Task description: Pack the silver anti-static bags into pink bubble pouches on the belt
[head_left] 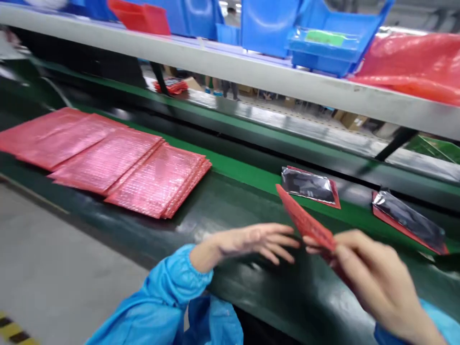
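My right hand [370, 270] grips a red bubble-wrap pouch [305, 219] by its near end, with the pouch tilted above the dark green work surface. My left hand [257, 242] is open beside it, fingers spread, holding nothing and apart from the pouch. Left of my hands lie overlapping stacks of pink-red bubble-wrap pouches [158, 177]. Beyond the held pouch, a dark flat item in clear film [309, 184] rests on a red pouch. Farther right, a second dark film-wrapped item [409, 218] also lies on red wrap.
A white shelf edge [230, 67] crosses above the bench, carrying blue bins [269, 28], a red bin [142, 17] and a red plastic bag [413, 64]. A green strip [237, 175] runs along the work surface [223, 211]. More red packages [172, 86] sit behind.
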`<state>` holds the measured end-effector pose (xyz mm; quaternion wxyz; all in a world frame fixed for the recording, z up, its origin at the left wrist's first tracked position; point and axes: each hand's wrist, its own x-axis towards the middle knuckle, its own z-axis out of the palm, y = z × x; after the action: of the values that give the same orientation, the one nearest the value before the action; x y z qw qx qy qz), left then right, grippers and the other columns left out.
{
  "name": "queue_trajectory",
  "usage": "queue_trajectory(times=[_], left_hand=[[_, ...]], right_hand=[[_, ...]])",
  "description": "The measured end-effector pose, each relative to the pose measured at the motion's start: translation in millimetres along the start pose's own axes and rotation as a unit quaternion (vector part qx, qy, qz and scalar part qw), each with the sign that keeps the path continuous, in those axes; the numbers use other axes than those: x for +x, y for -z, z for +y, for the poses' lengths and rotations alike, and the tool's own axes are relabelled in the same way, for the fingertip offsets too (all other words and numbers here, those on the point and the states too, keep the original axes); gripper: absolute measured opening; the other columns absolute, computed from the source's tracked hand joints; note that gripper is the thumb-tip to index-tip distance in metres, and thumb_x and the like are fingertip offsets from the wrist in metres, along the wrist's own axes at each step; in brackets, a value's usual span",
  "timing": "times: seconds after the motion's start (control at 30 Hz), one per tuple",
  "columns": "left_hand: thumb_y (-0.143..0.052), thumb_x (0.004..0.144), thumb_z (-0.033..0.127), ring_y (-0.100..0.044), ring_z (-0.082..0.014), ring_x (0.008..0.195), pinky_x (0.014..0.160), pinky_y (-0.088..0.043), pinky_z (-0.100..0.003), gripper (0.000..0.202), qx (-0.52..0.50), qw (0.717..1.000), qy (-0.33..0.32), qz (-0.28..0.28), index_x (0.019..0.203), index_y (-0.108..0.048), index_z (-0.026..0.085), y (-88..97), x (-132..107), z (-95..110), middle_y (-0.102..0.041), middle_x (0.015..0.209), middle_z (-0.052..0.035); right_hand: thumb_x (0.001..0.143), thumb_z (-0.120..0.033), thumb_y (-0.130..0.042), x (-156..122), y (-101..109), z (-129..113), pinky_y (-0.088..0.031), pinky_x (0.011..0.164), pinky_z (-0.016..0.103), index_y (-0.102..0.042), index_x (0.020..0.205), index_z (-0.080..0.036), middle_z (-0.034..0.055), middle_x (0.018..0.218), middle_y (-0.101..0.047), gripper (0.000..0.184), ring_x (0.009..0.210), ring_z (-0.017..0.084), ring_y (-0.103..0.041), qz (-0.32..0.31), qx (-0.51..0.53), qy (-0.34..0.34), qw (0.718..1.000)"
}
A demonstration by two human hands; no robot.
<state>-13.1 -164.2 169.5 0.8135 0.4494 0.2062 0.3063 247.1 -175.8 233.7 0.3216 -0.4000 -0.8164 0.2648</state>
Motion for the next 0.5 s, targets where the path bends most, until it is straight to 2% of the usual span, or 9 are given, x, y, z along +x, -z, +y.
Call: queue_trajectory(times=[0.03, 0.07, 0.13, 0.2, 0.33, 0.4, 0.5], left_hand=[[-0.081, 0.062, 0.074, -0.07, -0.0367, 0.119, 0.092, -0.055, -0.044, 0.089, -0.037, 0.999, 0.012, -0.022, 0.13, -0.067, 0.018, -4.3, -0.5, -15.1, -0.07, 0.133, -0.0165], [-0.075, 0.066, 0.08, -0.07, -0.0354, 0.118, 0.094, -0.054, -0.044, 0.089, -0.069, 0.998, 0.005, -0.003, 0.129, -0.067, 0.018, -8.4, -0.6, -29.0, -0.072, 0.13, -0.0153], [-0.066, 0.077, 0.078, -0.071, -0.0321, 0.114, 0.096, -0.053, -0.041, 0.077, -0.121, 0.987, -0.027, 0.104, 0.121, -0.07, 0.015, -13.8, -1.0, -50.2, -0.076, 0.119, -0.0139], [-0.066, 0.084, 0.066, -0.072, -0.0306, 0.111, 0.099, -0.053, -0.039, 0.061, -0.152, 0.962, -0.047, 0.22, 0.114, -0.072, 0.014, -13.8, -4.3, -61.6, -0.078, 0.111, -0.0141], [-0.076, 0.08, 0.039, -0.074, -0.0288, 0.103, 0.095, -0.056, -0.038, 0.041, -0.177, 0.905, -0.07, 0.381, 0.111, -0.07, 0.014, -2.8, -25.9, -66.8, -0.079, 0.106, -0.0127], [-0.074, 0.074, 0.026, -0.075, -0.026, 0.092, 0.089, -0.058, -0.037, 0.032, -0.185, 0.859, -0.098, 0.467, 0.104, -0.069, 0.015, 8.0, -40.5, -65.0, -0.079, 0.098, -0.0098], [-0.063, 0.065, 0.015, -0.073, -0.0228, 0.08, 0.079, -0.06, -0.034, 0.027, -0.177, 0.781, -0.178, 0.573, 0.091, -0.066, 0.016, 35.8, -63.1, -53.4, -0.075, 0.083, -0.0052]], right_hand=[[0.105, -0.036, -0.049, -4.5, -11.2, -4.6, -0.05, 0.051, 0.028, -0.062, 0.087, -0.028, 0.0036, 0.071, -0.07, 0.024, 0.054, 0.018, -0.065, -0.03, -0.047, 0.081, 0.995], [0.106, -0.029, -0.046, -8.0, -22.7, -8.5, -0.048, 0.051, 0.028, -0.06, 0.086, -0.028, 0.0017, 0.069, -0.068, 0.024, 0.053, 0.016, -0.062, -0.07, -0.081, 0.16, 0.981], [0.105, -0.018, -0.04, -11.5, -46.7, -12.7, -0.045, 0.052, 0.027, -0.055, 0.084, -0.025, -0.0011, 0.067, -0.063, 0.027, 0.053, 0.014, -0.06, -0.149, -0.115, 0.288, 0.939], [0.102, -0.012, -0.04, -11.0, -70.4, -11.2, -0.039, 0.049, 0.028, -0.051, 0.084, -0.023, -0.0022, 0.067, -0.06, 0.024, 0.051, 0.013, -0.056, -0.204, -0.132, 0.357, 0.902], [0.097, -0.012, -0.051, -4.2, -110.1, 3.2, -0.038, 0.05, 0.03, -0.051, 0.085, -0.022, 0.0, 0.071, -0.06, 0.015, 0.054, 0.016, -0.057, -0.228, -0.14, 0.399, 0.877], [0.095, -0.011, -0.051, 1.3, -123.8, 11.0, -0.042, 0.053, 0.029, -0.055, 0.092, -0.021, 0.0035, 0.079, -0.065, 0.011, 0.061, 0.018, -0.062, -0.218, -0.141, 0.399, 0.879], [0.096, -0.01, -0.047, 10.3, -136.6, 21.2, -0.051, 0.062, 0.029, -0.059, 0.105, -0.018, 0.0129, 0.105, -0.073, 0.017, 0.079, 0.021, -0.069, -0.196, -0.136, 0.383, 0.892]])
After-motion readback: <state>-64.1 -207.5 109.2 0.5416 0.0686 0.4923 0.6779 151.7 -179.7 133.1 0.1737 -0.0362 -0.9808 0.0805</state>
